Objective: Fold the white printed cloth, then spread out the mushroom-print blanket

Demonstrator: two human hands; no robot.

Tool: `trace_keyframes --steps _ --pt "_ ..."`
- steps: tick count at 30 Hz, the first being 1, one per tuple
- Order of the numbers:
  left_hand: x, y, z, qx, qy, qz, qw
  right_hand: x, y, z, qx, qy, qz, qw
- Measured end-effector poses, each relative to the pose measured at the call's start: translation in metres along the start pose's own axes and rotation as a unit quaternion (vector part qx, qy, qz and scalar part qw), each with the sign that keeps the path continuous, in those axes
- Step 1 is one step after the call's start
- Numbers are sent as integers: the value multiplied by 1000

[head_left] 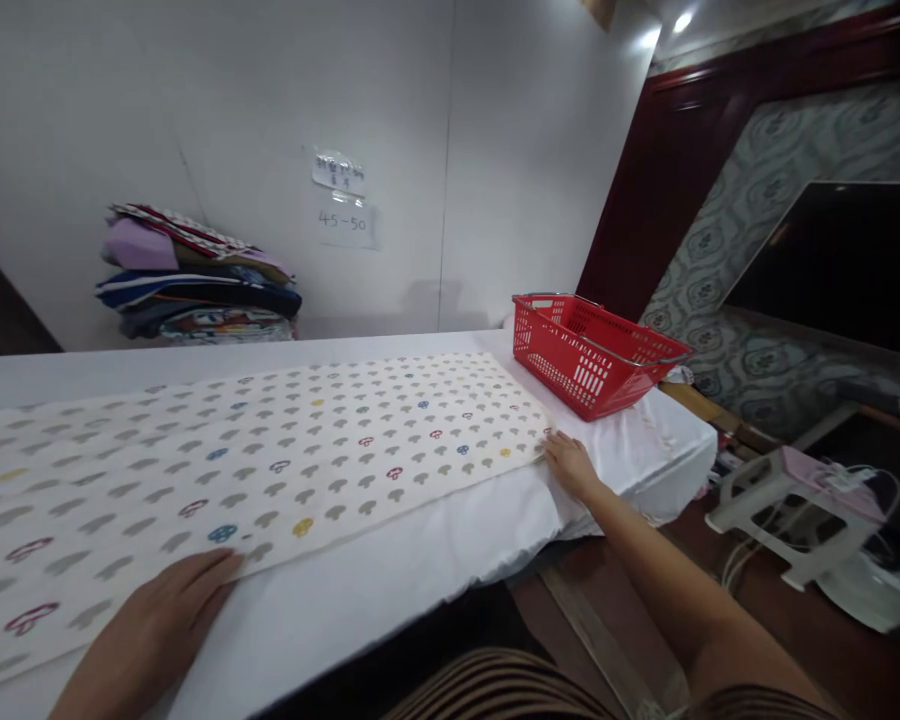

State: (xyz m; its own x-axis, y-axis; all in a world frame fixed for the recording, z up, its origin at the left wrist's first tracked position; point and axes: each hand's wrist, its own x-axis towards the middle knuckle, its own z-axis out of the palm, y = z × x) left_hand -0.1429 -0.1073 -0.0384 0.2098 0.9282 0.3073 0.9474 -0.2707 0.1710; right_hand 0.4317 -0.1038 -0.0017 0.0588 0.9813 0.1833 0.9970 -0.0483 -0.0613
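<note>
A long cream cloth (pixel 330 430) printed with grey mushroom shapes, and a few red, blue and yellow ones, lies spread flat along the table. My left hand (pixel 157 625) rests on its near edge at the lower left, fingers stretched out and lying flat. At the cloth's near right corner is my right hand (pixel 568 462), its extended fingertips touching the corner. Neither hand appears to grip the fabric. The cloth's left end runs out of view.
A red plastic basket (pixel 600 365) stands on the white-covered table (pixel 435 540) beyond my right hand. Folded clothes (pixel 202 285) are stacked at the back left against the wall. A white and pink stool (pixel 802 500) is on the floor at right.
</note>
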Motion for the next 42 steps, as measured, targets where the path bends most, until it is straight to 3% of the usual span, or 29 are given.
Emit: trace_keyframes --steps 4,7,9,14,22,27,32,37,42 --pt "12 35 -10 -13 -22 88 996 11 -24 3 55 11 -128 990" --pt "21 54 -12 -44 -19 126 991 13 -48 6 132 -25 -252 958" --pt "24 60 -11 -67 -20 141 988 13 -62 7 162 -32 -293 942" --pt "25 61 -12 -100 -32 148 983 14 -81 13 164 -47 -293 941" --pt "33 61 -18 -62 -25 141 988 25 -84 6 193 -80 -262 942" --pt "40 71 -27 30 15 136 990 35 -86 0 165 34 -212 963" --pt "27 79 -19 52 -36 200 978 23 -83 10 126 -39 -320 938" --pt "22 82 -17 60 -33 184 980 14 -78 13 124 9 -361 924" --pt "20 83 -20 53 -25 200 978 16 -69 9 120 12 -393 911"
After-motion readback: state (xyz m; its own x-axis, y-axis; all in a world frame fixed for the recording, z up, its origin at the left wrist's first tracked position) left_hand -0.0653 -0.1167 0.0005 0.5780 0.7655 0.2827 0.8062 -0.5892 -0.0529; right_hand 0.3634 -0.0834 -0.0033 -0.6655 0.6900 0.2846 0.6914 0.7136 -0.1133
